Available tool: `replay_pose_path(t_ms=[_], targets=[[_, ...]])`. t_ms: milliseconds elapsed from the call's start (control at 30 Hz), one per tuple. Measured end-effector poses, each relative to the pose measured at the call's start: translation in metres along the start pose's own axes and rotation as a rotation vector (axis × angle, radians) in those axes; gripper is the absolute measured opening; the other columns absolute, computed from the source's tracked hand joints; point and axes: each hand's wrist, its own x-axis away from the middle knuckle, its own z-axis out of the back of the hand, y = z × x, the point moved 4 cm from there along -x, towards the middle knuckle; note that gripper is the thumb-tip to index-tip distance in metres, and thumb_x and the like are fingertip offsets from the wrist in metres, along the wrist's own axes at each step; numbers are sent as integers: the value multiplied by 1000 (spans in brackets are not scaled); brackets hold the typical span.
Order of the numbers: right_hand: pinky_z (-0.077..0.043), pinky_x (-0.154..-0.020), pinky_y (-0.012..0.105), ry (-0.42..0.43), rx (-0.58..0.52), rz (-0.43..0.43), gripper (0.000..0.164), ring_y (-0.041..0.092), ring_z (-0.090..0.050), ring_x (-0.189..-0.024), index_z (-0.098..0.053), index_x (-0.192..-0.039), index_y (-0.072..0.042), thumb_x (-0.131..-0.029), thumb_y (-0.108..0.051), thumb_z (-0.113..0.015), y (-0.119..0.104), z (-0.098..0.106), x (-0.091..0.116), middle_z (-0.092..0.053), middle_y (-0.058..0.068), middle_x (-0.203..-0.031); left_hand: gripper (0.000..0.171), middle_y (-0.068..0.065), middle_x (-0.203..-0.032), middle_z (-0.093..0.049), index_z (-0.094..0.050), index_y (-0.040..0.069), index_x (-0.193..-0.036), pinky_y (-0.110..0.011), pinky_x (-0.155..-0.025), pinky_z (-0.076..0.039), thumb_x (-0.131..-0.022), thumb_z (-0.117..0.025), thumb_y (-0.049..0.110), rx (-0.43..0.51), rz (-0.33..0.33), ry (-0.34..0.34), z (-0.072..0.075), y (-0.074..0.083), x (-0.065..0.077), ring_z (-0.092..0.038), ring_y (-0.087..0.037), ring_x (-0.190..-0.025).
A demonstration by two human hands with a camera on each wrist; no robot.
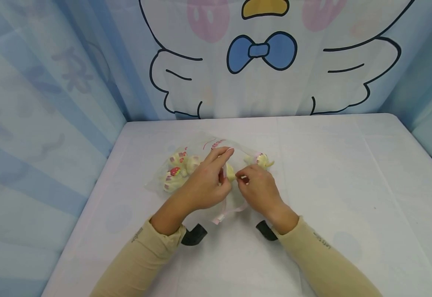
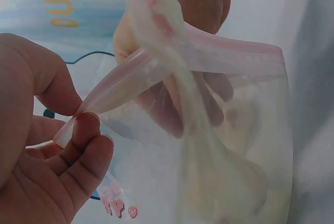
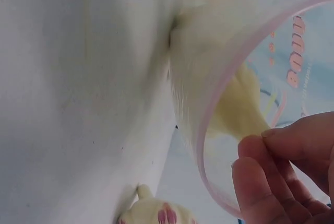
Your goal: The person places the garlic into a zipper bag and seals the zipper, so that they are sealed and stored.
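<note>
A clear plastic bag [image 1: 217, 142] with a pink rim and pink printing lies on the table, its mouth toward me. At the rim, my left hand [image 1: 206, 183] pinches one edge between thumb and fingers, and the mouth gapes. My right hand [image 1: 261, 190] is at that mouth, thumb and fingertips pinching the narrow end of a pale yellow soft piece [image 3: 237, 104]. Most of that piece is inside the bag; its full shape is hidden. Several pale yellow figures [image 1: 176, 169] with pink markings show through the bag's left part. A similar yellow figure [image 1: 263, 160] lies beyond my right hand.
The white-covered table [image 1: 349, 185] extends to both sides, with a printed curtain [image 1: 260, 90] behind its far edge. A pink strip with a white tag [image 1: 219, 218] hangs at the bag's near side. Black wrist devices [image 1: 194, 235] sit by my beige sleeves.
</note>
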Motion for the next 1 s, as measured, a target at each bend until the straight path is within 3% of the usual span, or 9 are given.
replay_pose_path(t_ms=[233,633,1000], targets=[[-55,-73,42,12,6,51,13,29,-66,-84,-76,-95,5,-84,4,-69,-2,-3,-1,-70,14,-92,64,-18,-149,-42,-45,-7,-146,-26,-67,-46,-84,-57,-1,2,-6,4,0,1,0,-49,-12,-75],[-55,-79,44,-194,-83,-16,30,30,-68,-87,-70,-117,4,-89,-6,-69,-2,-11,1,-72,16,-105,65,-16,-149,-42,-44,-5,-147,-25,-68,-47,-84,-58,-1,14,2,-3,0,1,0,-51,-12,-76],[-56,-82,43,-299,-156,-53,32,28,-70,-91,-72,-121,-4,-90,-8,-63,-3,-15,0,-72,12,-112,65,-16,-150,-40,-42,-5,-148,-26,-69,-46,-85,-57,0,35,8,-15,-1,0,0,-50,-12,-77]])
